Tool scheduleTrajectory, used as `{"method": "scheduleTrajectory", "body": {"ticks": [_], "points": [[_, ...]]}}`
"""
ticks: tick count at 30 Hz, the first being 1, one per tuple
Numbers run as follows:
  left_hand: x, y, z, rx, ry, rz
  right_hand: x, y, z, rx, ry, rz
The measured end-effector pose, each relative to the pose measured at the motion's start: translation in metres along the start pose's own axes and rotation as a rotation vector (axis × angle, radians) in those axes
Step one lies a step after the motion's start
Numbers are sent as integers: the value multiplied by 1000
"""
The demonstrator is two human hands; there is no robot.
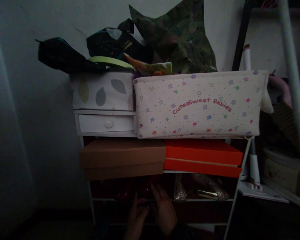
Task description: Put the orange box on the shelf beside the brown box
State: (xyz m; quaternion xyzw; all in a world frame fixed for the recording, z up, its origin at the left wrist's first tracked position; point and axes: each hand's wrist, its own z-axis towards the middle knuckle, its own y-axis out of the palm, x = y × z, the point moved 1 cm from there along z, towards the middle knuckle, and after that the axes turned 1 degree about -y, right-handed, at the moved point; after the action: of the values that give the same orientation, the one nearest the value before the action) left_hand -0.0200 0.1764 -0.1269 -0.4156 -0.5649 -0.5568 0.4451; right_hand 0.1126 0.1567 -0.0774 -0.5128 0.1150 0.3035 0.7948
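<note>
- Red, dim and hard to make out: a pair of shoes [133,191] sits on the lower shelf [162,200] of the white rack, just under the brown box, and both my hands are at them.
- My left hand [136,216] reaches up from below with fingers spread loosely, its tips at the front edge of that shelf near the red shoes; whether it grips anything I cannot tell in this gloom.
- My right hand [163,210] lies just beside the left, fingers stretched forward and apart, pointing into the shelf; I cannot tell whether it holds anything.
- Just to the right of my right hand stand glittery shoes [180,191] with a gold-toned part beside them on the same shelf.
- Above my hands, a brown cardboard box [122,158] and an orange box [202,156] sit side by side, touching.
- Over them rests a fabric bin [197,105] dotted with stars, lettered "Cute Sweet Babies", beside a small white drawer [106,124] with a round knob and a leaf-patterned box [102,90].
- Dark bags and green patterned paper [180,36] poke out of the top.
</note>
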Motion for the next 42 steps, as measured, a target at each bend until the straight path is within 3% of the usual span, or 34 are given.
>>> {"method": "scheduleTrajectory", "body": {"ticks": [6, 13, 15, 18, 24, 29, 38, 42], "points": [[2, 8, 4, -21, -90, -161, 12, 12, 18, -71, 128, 72], [17, 17, -1, -77, -76, -94, 14, 7, 23, -18, 135, 180], [18, 21, -1, -149, -60, -139, 14, 5, 22, 17, 159, 221], [18, 28, -2, -277, -1, -223, 14, 4, 20, 61, 175, 356], [14, 34, -1, -334, 108, -191, 17, 16, 21, 200, 145, 686], [26, 32, -7, -401, 57, -161, 17, 25, 20, 274, 180, 905], [24, 35, -11, -491, 54, -172, 17, 22, 16, 319, 203, 997], [19, 33, -11, -508, 110, -130, 21, 23, 13, 276, 238, 941]]}}
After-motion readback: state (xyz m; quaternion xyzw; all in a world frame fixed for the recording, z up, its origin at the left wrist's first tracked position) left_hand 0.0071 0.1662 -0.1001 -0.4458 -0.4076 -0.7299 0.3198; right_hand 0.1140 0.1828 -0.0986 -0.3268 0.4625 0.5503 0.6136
